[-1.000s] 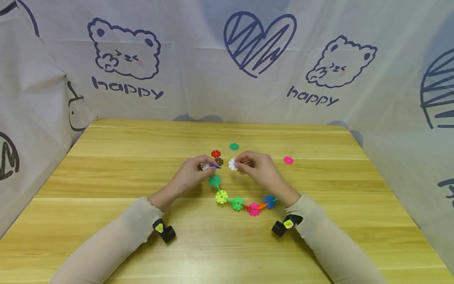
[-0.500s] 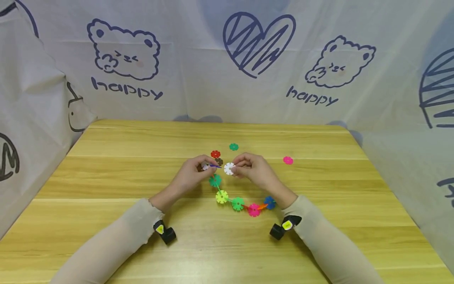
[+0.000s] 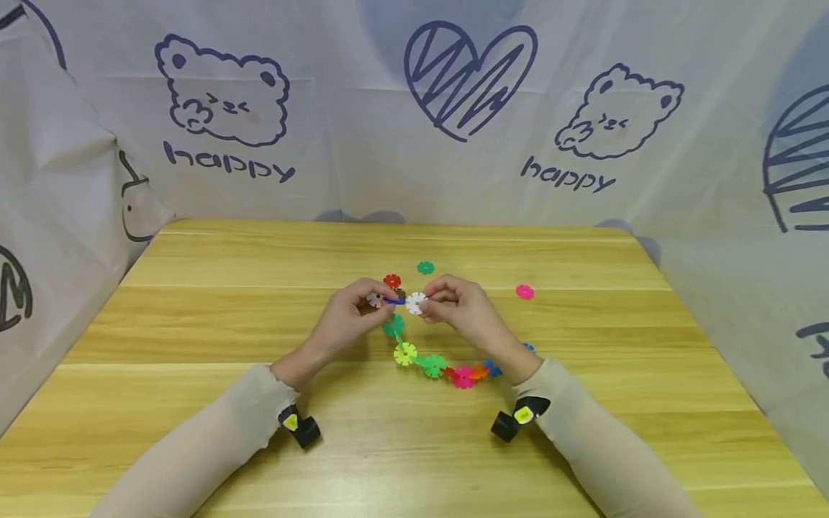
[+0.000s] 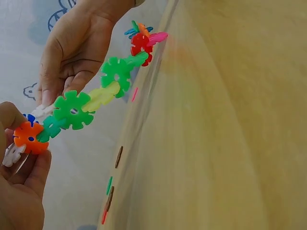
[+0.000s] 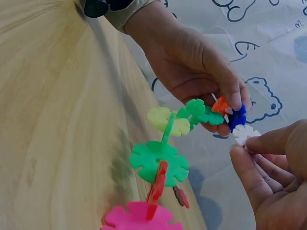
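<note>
Snowflake discs with notched rims hang linked in a curved chain between my hands and the table. My left hand (image 3: 350,309) pinches the chain's end at a dark blue disc (image 5: 237,118), beside an orange disc (image 4: 29,136) and another white one (image 4: 13,155). Between the thumb and fingers of my right hand (image 3: 461,306) is a white snowflake disc (image 5: 246,135), its rim right at the blue disc's edge. From the orange disc the chain runs through a green disc (image 4: 73,110), a yellow disc (image 3: 405,354) and a pink disc (image 3: 463,378) toward my right wrist.
Loose discs lie on the wooden table (image 3: 259,259) beyond my hands: red (image 3: 391,281), green (image 3: 425,267), brown and, farther right, pink (image 3: 525,292). A white cloth (image 3: 363,144) with drawn bears and hearts hangs behind the table.
My right hand has moved left, bringing the white disc up against the blue one. The chain has risen slightly, and another blue disc now shows past my right wrist.
</note>
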Action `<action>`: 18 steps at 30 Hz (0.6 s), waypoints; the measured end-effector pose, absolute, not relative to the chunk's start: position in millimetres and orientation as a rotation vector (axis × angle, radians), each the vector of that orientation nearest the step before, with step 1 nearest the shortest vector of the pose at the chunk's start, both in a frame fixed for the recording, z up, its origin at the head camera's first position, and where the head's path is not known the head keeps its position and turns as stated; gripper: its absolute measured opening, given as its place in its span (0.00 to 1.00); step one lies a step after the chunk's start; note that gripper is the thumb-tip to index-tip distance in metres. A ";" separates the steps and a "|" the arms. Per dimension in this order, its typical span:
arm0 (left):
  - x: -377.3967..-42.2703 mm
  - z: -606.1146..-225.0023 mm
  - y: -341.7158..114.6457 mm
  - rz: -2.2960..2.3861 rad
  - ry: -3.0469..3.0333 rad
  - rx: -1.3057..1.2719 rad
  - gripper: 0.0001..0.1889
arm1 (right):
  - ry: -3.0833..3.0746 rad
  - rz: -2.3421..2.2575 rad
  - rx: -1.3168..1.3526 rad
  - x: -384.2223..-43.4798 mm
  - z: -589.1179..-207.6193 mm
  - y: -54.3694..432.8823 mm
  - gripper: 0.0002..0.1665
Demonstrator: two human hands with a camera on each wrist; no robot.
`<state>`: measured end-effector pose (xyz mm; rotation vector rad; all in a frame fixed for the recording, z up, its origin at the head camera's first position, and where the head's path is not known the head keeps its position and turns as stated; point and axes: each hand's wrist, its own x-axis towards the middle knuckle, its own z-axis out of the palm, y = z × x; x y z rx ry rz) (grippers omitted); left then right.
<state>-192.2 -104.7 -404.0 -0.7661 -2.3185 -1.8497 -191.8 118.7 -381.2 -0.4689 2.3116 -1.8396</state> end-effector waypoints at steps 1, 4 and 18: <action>-192.0 -403.9 -104.5 -1.846 -2.314 -0.777 0.08 | 2.313 -1.840 -0.474 -191.0 -380.7 118.5 0.10; -190.3 -402.4 -103.7 -1.830 -2.317 -0.791 0.07 | 2.320 -1.846 -0.495 -188.7 -379.8 117.1 0.10; -189.1 -399.3 -104.1 -1.799 -2.279 -0.853 0.04 | 2.318 -1.920 -0.541 -185.1 -381.4 113.4 0.07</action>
